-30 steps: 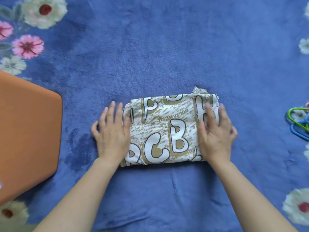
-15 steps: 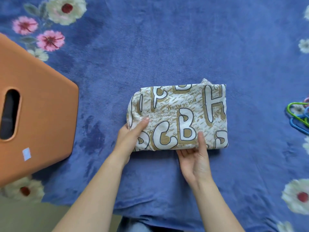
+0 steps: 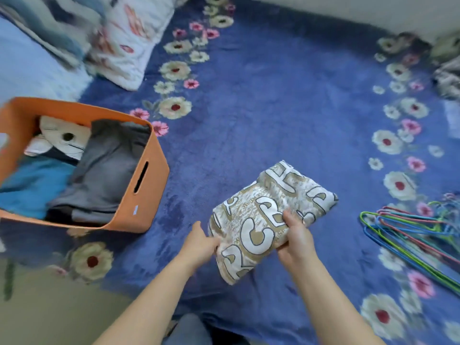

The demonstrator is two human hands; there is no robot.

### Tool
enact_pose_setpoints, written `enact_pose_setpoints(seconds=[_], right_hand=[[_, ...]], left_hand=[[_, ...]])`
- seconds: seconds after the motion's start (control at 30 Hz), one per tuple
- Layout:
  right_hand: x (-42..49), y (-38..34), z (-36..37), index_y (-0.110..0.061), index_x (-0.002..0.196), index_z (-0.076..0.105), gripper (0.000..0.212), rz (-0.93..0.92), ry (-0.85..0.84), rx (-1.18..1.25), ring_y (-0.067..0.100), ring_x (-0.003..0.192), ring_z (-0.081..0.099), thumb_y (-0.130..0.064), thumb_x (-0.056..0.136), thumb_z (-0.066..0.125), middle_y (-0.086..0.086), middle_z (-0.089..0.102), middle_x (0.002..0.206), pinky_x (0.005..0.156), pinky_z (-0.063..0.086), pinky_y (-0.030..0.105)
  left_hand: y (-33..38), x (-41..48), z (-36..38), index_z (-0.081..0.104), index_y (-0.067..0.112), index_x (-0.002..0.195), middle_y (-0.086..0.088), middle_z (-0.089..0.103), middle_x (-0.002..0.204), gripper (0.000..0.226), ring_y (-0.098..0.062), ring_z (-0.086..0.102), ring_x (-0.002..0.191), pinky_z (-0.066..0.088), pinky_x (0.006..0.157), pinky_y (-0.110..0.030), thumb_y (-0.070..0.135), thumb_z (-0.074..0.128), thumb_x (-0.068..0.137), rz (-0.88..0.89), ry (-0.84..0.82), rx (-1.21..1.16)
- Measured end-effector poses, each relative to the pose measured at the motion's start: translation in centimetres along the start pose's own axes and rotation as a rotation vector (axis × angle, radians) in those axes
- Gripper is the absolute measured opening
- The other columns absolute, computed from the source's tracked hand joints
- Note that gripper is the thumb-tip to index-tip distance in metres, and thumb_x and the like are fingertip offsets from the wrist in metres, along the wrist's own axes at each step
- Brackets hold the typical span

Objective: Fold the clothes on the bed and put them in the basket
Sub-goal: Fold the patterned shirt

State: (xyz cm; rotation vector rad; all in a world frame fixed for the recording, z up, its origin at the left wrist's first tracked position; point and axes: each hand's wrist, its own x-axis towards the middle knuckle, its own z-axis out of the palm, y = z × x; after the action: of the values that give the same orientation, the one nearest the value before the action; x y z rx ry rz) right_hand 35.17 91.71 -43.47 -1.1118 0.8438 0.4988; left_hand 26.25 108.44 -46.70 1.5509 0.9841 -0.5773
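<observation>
Head view, from the left: the open orange fabric basket sits on the blue flowered bed cover, already holding folded clothes. My left hand and right hand each clasp the folded white-and-gold lettered garment by its near edge, apparently just above the bed. I judge folding done; next it needs carrying left, level, into the basket.
</observation>
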Motion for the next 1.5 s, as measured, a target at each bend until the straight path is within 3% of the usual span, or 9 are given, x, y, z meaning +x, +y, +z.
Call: enact_pose_setpoints(seconds=[0.07, 0.27, 0.4, 0.5, 0.6, 0.87, 1.0, 1.13, 1.5], right_hand=[[-3.5, -1.3, 0.5, -0.005, 0.116, 0.065, 0.025, -0.082, -0.019, -0.171, 0.026, 0.086, 0.071, -0.012, 0.092, 0.063, 0.01, 0.073, 0.102, 0.068, 0.057, 0.036], [-15.0, -6.2, 4.2, -0.025, 0.094, 0.066, 0.017, -0.28, -0.318, -0.447, 0.021, 0.09, 0.069, -0.009, 0.094, 0.06, 0.001, 0.073, 0.099, 0.076, 0.055, 0.038], [-19.7, -7.7, 7.7, -0.019, 0.1, 0.068, 0.013, -0.295, -0.494, -0.584, 0.022, 0.083, 0.073, -0.01, 0.092, 0.063, 0.003, 0.076, 0.092, 0.074, 0.056, 0.038], [-22.0, -6.9, 11.7, -0.012, 0.104, 0.068, 0.014, -0.207, -0.603, -0.617, 0.023, 0.076, 0.074, -0.009, 0.092, 0.062, 0.007, 0.076, 0.089, 0.065, 0.058, 0.034], [-22.3, -5.5, 15.7, -0.01, 0.11, 0.066, 0.018, -0.054, -0.669, -0.611, 0.025, 0.08, 0.074, -0.01, 0.094, 0.057, 0.011, 0.076, 0.097, 0.061, 0.06, 0.032], [-18.5, 3.7, 31.6, -0.005, 0.119, 0.065, 0.027, 0.203, -0.607, -0.604, 0.027, 0.081, 0.074, -0.014, 0.095, 0.054, 0.015, 0.073, 0.105, 0.063, 0.06, 0.034], [-16.2, 8.6, 37.8, -0.008, 0.12, 0.064, 0.026, 0.275, -0.563, -0.585, 0.029, 0.091, 0.072, -0.013, 0.096, 0.054, 0.014, 0.073, 0.107, 0.076, 0.059, 0.038], [-14.1, 11.8, 41.2, -0.004, 0.121, 0.064, 0.029, 0.331, -0.511, -0.528, 0.03, 0.087, 0.071, -0.012, 0.094, 0.056, 0.017, 0.071, 0.111, 0.071, 0.06, 0.037], [-6.9, 19.6, 43.5, -0.004, 0.115, 0.067, 0.032, 0.195, -0.309, -0.649, 0.031, 0.095, 0.072, -0.015, 0.086, 0.074, 0.013, 0.074, 0.103, 0.088, 0.056, 0.047]], left_hand=[[1.6, -3.1, -1.5, 0.011, 0.018, 0.156, -0.007, 0.033, 0.155, 0.081, -0.025, 0.036, 0.14, 0.037, 0.107, -0.036, 0.031, 0.057, 0.09, 0.107, 0.109, 0.162], [9.0, -12.3, -6.5, 0.008, 0.024, 0.156, 0.011, 0.009, 0.161, 0.071, -0.011, 0.011, 0.148, 0.014, 0.116, -0.028, 0.046, 0.044, 0.099, 0.489, 0.086, -0.02], [11.2, -15.0, -10.6, 0.027, 0.032, 0.152, 0.009, 0.031, 0.155, 0.073, -0.016, 0.034, 0.142, 0.027, 0.117, -0.035, 0.065, 0.049, 0.09, 0.498, 0.036, -0.33], [10.5, -15.4, -15.0, 0.061, 0.024, 0.12, 0.003, 0.07, 0.115, 0.037, -0.009, 0.069, 0.096, 0.056, 0.081, -0.025, 0.05, 0.045, 0.098, 0.457, -0.064, -0.554], [9.0, -14.2, -19.1, 0.066, 0.028, 0.107, 0.004, 0.074, 0.104, 0.031, -0.011, 0.071, 0.092, 0.052, 0.08, -0.028, 0.049, 0.044, 0.098, 0.39, -0.206, -0.64], [4.2, -4.8, -37.1, 0.065, 0.026, 0.127, 0.002, 0.063, 0.13, 0.083, -0.019, 0.054, 0.126, 0.032, 0.115, -0.043, 0.07, 0.076, 0.058, 0.248, -0.116, -0.451], [3.2, -2.2, -44.0, 0.067, 0.02, 0.123, -0.001, 0.067, 0.123, 0.045, -0.016, 0.062, 0.114, 0.042, 0.107, -0.035, 0.05, 0.059, 0.091, 0.143, -0.022, -0.357], [4.2, -1.0, -47.1, 0.053, 0.021, 0.124, 0.013, 0.052, 0.113, 0.024, 0.0, 0.05, 0.099, 0.04, 0.059, -0.004, 0.029, 0.044, 0.103, 0.202, 0.023, -0.299], [1.1, 5.4, -50.4, 0.058, 0.034, 0.099, 0.006, 0.067, 0.099, 0.013, -0.009, 0.063, 0.085, 0.046, 0.073, -0.019, 0.025, 0.049, 0.101, 0.166, 0.134, -0.154]])
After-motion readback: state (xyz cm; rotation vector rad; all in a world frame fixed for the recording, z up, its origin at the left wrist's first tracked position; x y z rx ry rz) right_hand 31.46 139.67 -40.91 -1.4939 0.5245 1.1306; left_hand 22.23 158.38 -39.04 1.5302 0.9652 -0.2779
